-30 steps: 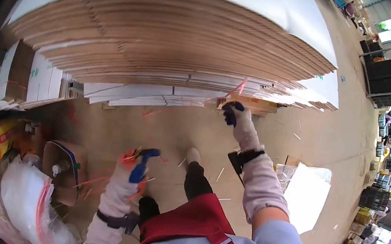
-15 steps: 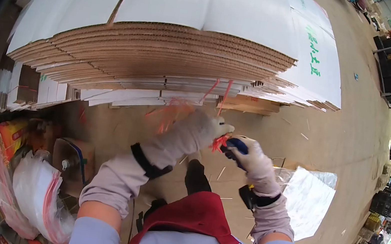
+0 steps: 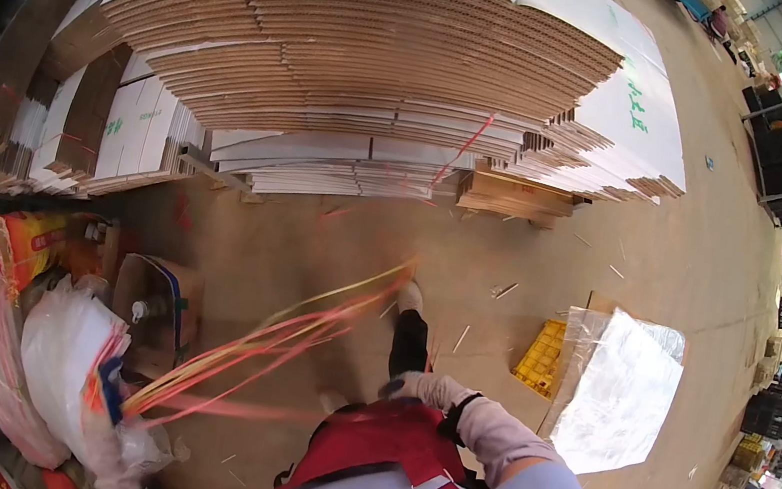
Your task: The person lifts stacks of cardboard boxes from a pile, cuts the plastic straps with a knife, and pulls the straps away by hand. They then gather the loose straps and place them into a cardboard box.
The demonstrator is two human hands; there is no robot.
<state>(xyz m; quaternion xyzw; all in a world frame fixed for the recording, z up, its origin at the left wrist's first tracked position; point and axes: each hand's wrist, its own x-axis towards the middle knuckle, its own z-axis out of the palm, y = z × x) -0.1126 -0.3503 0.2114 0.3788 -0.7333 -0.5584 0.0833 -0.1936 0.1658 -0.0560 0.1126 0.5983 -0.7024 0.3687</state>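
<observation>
My left hand [image 3: 108, 392], in a pale glove with a blue palm, is out at the lower left in front of a clear plastic bag [image 3: 69, 338]. It is closed on a bundle of thin red and yellow plastic strings [image 3: 264, 352], which fan out, blurred, toward the middle of the floor. My right hand [image 3: 420, 388], gloved too, is close against the front of my dark red apron [image 3: 362, 438]; its fingertips are mostly hidden. One pink strand runs from the left hand toward the apron.
Ahead, flat cardboard boxes [image 3: 420, 47] are stacked high, with a red string [image 3: 466, 149] hanging down their side. A yellow crate [image 3: 539, 358] and a silvery sheet [image 3: 616, 395] lie at right. An open carton [image 3: 187, 290] stands at left. Several straw-like scraps litter the floor.
My hands, together before the stack half a second ago, have parted. The left swept down-left with the strings trailing; the right drew back to the apron. The view has shifted, showing more floor.
</observation>
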